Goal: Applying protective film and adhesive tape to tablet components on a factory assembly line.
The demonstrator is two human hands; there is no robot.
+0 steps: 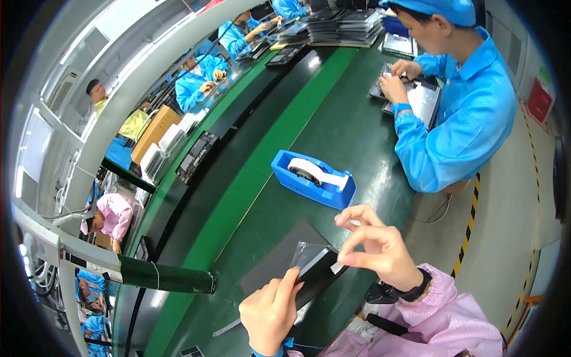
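Note:
My left hand [270, 312] is closed on the near-left end of a dark, flat, slab-like device [316, 269], which is tilted up off the bench. Clear plastic film [303, 252] sticks out along the device's far edge. My right hand [383, 253] is at the device's right end, with thumb and index finger pinched on a small white piece of tape [338, 267]. The tape's lower part lies against or just in front of the device; which one, I cannot tell. Under both hands a dark grey mat [270, 265] covers part of the green bench.
Beyond my hands stands a blue tape dispenser [312, 185] with a white roll. A co-worker [458, 113] in blue handles a panel at the right. A conveyor [238, 143] carrying electronic units [197, 157] runs along the left. Stacked panels [345, 27] rest at the far end.

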